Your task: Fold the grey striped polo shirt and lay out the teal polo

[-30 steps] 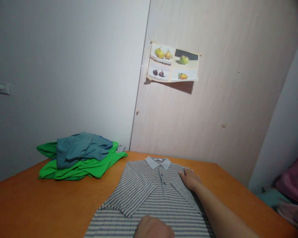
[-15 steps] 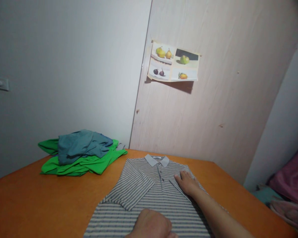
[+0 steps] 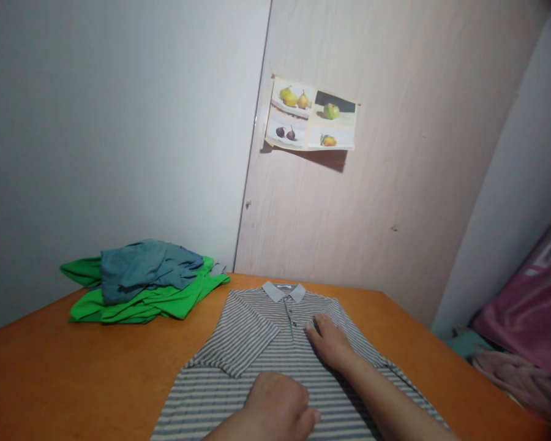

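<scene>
Open tabletop (image 3: 96,373) left of shirt (image 3: 294,360) — clothes pile (image 3: 147,282) blocks far end.

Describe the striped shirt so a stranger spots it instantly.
Find the orange-brown tabletop, then look right of the rumpled heap of green and blue-grey cloth. The grey-and-cream striped cloth polo shirt lies spread out there; its narrow stripes and pointed grey collar set it apart from the heap.

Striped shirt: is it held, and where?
Curled left hand: can't tell. The right hand rests on the shirt beside its buttons, no grip visible.
</scene>
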`<state>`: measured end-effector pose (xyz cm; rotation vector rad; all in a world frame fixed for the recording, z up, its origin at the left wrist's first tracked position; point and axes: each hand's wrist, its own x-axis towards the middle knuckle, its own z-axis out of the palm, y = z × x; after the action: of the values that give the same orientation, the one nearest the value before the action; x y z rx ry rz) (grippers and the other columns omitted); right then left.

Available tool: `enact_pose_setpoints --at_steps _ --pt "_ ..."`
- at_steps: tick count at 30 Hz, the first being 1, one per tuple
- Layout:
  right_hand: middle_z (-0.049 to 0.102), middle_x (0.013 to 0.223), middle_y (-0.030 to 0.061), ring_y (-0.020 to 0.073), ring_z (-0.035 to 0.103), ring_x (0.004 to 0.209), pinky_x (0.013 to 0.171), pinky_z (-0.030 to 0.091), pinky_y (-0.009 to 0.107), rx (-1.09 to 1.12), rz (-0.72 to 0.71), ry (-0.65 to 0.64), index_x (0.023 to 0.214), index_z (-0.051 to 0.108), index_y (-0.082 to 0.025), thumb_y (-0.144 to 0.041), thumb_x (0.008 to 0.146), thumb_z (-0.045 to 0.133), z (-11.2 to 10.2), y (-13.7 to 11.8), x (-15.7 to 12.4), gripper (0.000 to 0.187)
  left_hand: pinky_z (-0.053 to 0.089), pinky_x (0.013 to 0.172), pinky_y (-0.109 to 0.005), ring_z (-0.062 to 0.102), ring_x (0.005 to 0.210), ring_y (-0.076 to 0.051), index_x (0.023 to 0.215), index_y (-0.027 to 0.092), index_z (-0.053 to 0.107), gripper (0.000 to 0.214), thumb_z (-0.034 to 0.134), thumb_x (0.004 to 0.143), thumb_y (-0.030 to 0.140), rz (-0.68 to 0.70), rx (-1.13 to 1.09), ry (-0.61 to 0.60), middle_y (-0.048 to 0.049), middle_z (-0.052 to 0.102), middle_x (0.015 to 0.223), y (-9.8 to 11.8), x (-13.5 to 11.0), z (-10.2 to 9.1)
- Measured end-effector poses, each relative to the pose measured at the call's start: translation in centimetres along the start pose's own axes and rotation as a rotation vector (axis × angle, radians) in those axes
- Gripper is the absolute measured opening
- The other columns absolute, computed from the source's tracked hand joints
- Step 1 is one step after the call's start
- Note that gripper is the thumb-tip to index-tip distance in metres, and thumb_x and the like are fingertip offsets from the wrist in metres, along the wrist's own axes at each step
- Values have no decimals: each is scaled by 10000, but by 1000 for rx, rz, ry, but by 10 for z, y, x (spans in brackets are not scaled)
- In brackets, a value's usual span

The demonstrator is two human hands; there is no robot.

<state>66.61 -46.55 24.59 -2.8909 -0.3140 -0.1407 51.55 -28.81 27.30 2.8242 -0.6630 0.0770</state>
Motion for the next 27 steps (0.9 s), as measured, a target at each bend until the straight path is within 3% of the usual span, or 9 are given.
enact_pose_setpoints --at_steps 6,12,18,27 --pt "306 1617 135 283 184 1523 1231 137 482 103 -142 5 1541 361 -118 -550 992 309 -16 -25 -38 701 492 756 -343 704 844 -265 822 230 745 424 454 935 518 -3 -21 20 -81 759 816 1 -6 -5" --pt "332 1601 152 289 222 1513 1226 147 493 148 -126 -55 1525 394 -111 -521 996 325 -20 -22 -91 673 453 717 -314 686 827 -243 816 228 713 421 438 942 522 -12 11 16 -65 739 822 2 -7 -12" --pt "289 1621 150 297 197 1520 1230 119 489 125 -52 -31 1535 379 -110 -562 974 352 -31 2 -121 720 430 707 -313 680 842 -247 844 235 702 437 400 965 527 -22 54 28 -66 734 850 1 -4 -9" --pt "293 1618 168 297 182 1524 1230 101 478 -28 232 14 1532 368 -78 -568 968 334 -32 69 -121 748 403 672 -306 673 824 -242 846 237 674 426 372 978 508 -9 86 19 -57 730 868 1 -5 -11"
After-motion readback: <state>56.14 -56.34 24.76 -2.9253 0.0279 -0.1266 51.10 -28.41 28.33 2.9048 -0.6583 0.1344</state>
